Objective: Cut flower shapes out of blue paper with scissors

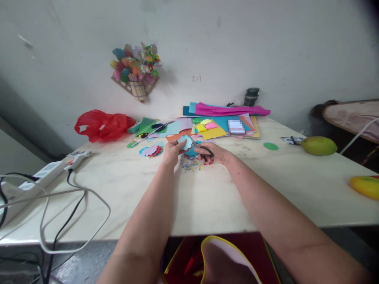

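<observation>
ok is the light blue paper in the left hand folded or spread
Spread: the light blue paper shows a broad face with a scalloped edge, and no fold is visible.

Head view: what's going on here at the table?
A person's left hand holds a light-blue paper piece with a scalloped edge. The right hand holds black-handled metal scissors, blades by the paper's edge; whether they touch it is too small to tell. Small multicoloured paper scraps lie below the hands on the pale marbled table; scalloped lavender, blue and red paper pieces lie to the left.
</observation>
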Motion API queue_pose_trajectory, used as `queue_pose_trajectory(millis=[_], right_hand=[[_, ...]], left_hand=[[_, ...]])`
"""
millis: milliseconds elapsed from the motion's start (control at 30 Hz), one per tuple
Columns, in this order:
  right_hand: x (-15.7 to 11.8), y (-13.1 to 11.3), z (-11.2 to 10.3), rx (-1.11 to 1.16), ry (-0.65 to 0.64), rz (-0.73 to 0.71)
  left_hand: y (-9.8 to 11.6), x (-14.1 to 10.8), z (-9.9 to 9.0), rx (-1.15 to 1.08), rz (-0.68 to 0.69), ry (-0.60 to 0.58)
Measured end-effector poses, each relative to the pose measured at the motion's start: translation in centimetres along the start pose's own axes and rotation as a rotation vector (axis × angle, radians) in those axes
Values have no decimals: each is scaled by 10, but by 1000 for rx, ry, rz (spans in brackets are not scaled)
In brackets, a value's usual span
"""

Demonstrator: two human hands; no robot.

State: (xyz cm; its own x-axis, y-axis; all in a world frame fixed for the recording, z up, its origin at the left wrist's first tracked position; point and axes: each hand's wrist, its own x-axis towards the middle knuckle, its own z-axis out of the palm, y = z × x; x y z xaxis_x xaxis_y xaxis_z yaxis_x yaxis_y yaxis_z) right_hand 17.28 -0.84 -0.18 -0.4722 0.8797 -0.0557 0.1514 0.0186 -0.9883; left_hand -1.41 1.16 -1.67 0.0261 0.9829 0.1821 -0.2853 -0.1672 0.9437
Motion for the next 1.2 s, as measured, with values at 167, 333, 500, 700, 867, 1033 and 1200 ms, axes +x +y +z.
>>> queue_pose_trajectory(millis=[167, 333, 500, 700, 867, 1033, 1200], right_hand=[[1, 1, 0, 5, 0, -2], [1, 1, 0, -3, 9, 1], [0, 0, 0, 3, 15, 8], [1, 1, -1, -16, 11, 9], [2, 1, -1, -26, 12, 11], [2, 2, -1, -14, 2, 5], [0, 1, -1, -15, -6, -2]], left_hand=[[0, 0, 0, -4, -1, 7], [0, 0, 0, -3, -6, 10], [1, -1, 0, -12, -7, 12], [2, -1, 0, 3, -15, 17], [2, -1, 1, 1, -13, 12], [2, -2, 1, -4, -12, 12], [2, -2, 1, 1, -15, 7]])
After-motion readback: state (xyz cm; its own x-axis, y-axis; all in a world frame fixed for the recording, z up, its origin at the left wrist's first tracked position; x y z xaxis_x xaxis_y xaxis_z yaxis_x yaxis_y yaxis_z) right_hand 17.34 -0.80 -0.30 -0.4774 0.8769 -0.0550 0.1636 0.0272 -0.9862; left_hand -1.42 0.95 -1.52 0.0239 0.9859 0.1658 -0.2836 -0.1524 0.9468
